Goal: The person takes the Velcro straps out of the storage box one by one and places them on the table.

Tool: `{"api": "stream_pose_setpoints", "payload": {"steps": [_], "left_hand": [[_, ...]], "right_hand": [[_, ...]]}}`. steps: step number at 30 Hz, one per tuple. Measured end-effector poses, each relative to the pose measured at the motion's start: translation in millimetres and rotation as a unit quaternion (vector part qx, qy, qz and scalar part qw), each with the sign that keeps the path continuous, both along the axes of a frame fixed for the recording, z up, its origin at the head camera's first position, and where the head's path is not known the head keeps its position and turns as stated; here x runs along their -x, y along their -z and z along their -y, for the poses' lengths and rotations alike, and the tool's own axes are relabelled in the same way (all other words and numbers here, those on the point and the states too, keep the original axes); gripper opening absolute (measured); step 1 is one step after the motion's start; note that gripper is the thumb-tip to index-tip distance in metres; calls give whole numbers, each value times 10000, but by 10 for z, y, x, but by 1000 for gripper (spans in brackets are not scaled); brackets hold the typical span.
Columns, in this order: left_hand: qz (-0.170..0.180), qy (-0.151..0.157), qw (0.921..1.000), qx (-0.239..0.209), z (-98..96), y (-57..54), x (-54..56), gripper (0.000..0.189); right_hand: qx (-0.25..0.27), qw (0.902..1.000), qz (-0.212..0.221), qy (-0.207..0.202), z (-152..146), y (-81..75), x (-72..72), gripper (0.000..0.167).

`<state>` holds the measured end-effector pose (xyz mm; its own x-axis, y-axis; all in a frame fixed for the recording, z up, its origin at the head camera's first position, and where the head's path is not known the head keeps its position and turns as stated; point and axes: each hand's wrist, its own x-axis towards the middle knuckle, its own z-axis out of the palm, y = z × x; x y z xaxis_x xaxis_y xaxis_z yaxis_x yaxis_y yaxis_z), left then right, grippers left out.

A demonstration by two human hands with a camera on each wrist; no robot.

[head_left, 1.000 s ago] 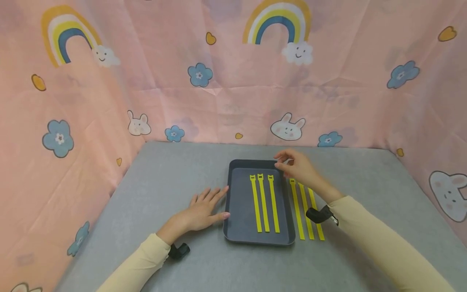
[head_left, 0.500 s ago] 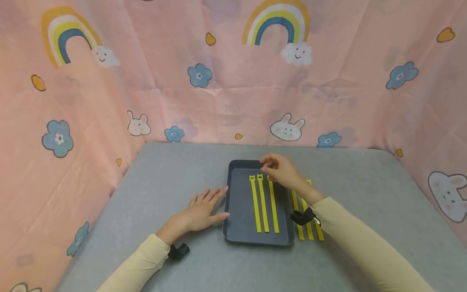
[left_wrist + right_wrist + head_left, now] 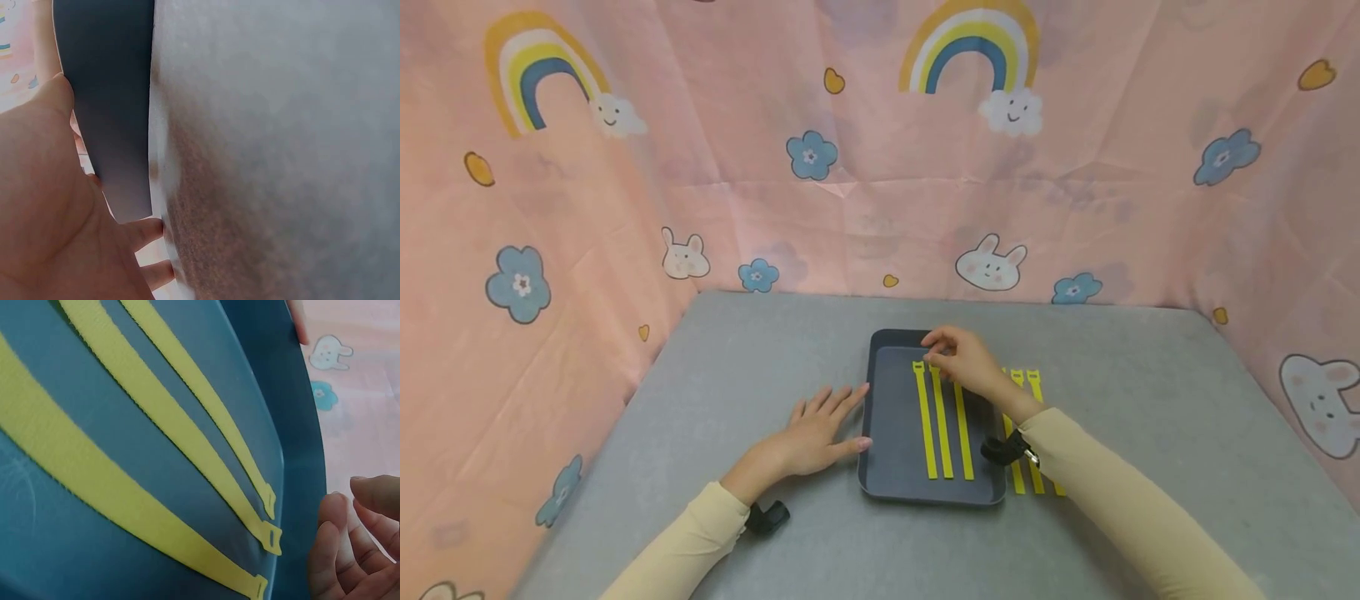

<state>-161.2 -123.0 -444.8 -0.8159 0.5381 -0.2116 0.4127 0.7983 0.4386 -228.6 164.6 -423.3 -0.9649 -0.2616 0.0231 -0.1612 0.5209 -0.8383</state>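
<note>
A dark grey tray (image 3: pixel 889 442) lies on the table with three yellow hook-and-loop cable ties (image 3: pixel 927 433) side by side in it, slotted heads toward the far end. My left hand (image 3: pixel 808 437) rests at the tray's left rim, fingers spread; in the left wrist view its fingers and thumb meet the tray wall (image 3: pixel 109 94). My right hand (image 3: pixel 967 364) hovers over the tray's far right part, fingers loosely bent with nothing between them, partly covering the heads in the head view. The right wrist view shows all three cable ties (image 3: pixel 169 431) with the fingers (image 3: pixel 328 550) beyond their heads.
Right of the tray, three more yellow cable ties (image 3: pixel 1035 390) lie on the grey table (image 3: pixel 760 350), partly hidden by my right forearm. A pink printed cloth (image 3: pixel 880 167) hangs around the back and sides. Black wrist mounts (image 3: pixel 767 518) sit at both cuffs.
My right hand has moved left from the tray's far right corner to over the cable ties' heads, uncovering the heads of those on the table. The left hand stays put.
</note>
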Motion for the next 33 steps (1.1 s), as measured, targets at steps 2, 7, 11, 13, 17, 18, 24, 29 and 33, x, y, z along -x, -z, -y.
{"api": "stream_pose_setpoints", "payload": {"steps": [2,7,11,13,17,18,24,29,33], "left_hand": [[-3,2,10000,-17,-1,3,2,81],[-12,-20,10000,-61,4,8,6,81],[6,-10,10000,-65,9,0,1,81],[15,8,10000,-51,12,-4,0,81],[27,31,10000,-86,16,-5,4,82],[47,33,9999,-93,16,-4,5,82],[46,57,9999,-129,18,18,19,82],[-6,34,9999,-130,19,17,22,82],[75,38,10000,-21,19,10,17,82]], "right_hand": [[-61,10000,40,-1,24,25,10,27],[-121,9999,52,-29,56,70,28,27],[-300,9995,84,36,75,113,36,27],[-380,9992,122,96,80,136,50,26],[-445,9988,161,131,87,186,96,26],[-463,9987,180,118,86,196,105,26],[-599,9980,197,98,85,219,133,27],[-692,9973,201,153,97,207,132,26],[-806,9961,258,245,106,206,128,27]]}}
